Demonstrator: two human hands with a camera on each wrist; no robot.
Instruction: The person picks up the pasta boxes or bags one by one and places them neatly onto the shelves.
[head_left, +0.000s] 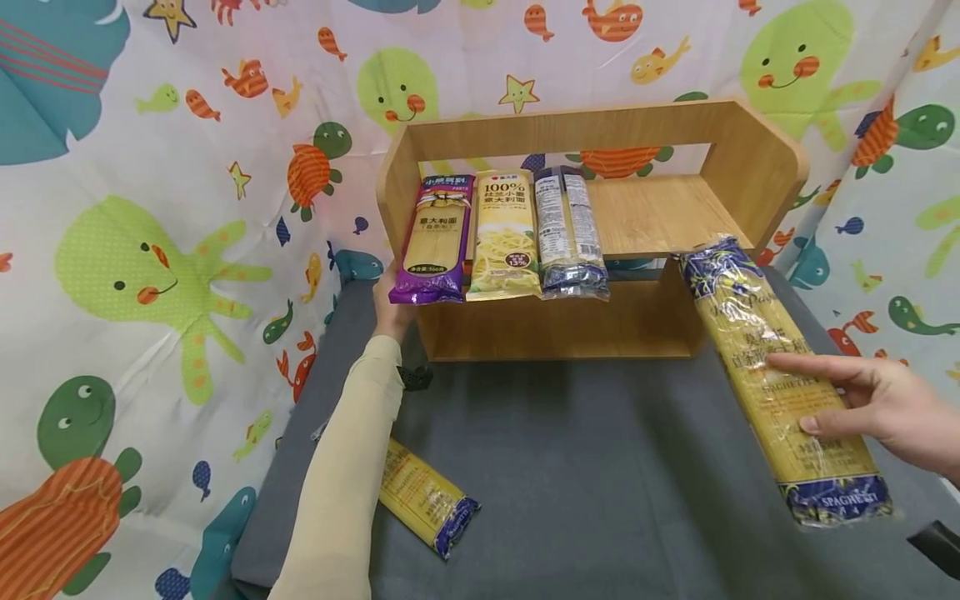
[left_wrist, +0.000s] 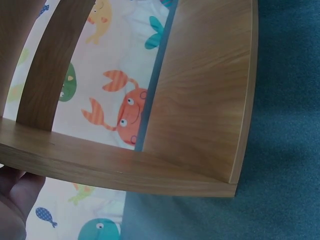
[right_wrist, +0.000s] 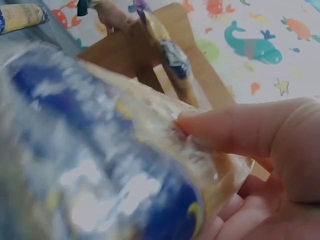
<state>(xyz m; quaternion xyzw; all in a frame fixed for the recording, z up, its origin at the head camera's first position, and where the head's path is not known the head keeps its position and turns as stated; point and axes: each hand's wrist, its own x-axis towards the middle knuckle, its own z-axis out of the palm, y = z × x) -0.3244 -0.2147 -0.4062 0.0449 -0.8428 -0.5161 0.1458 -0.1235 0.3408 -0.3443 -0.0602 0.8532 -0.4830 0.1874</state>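
My right hand (head_left: 892,408) pinches a long yellow spaghetti packet (head_left: 772,375) with blue ends, tilted at the right of the wooden shelf (head_left: 637,321). In the right wrist view the thumb presses on the clear wrapper of this spaghetti packet (right_wrist: 115,150), with fingers underneath. At the shelf's left side my left hand (head_left: 392,304) holds the side panel; the left wrist view has its fingers (left_wrist: 27,192) against the panel edge. On the upper tier lie a purple pasta packet (head_left: 435,242), a pale yellow pasta packet (head_left: 504,237) and a clear-and-blue pasta packet (head_left: 568,233), side by side.
Another yellow spaghetti packet (head_left: 423,496) lies on the grey cloth-covered table (head_left: 570,467), partly hidden by my left sleeve (head_left: 348,467). A curtain (head_left: 247,158) printed with sea animals hangs behind and to the sides. A black strap (head_left: 937,546) shows at the right edge.
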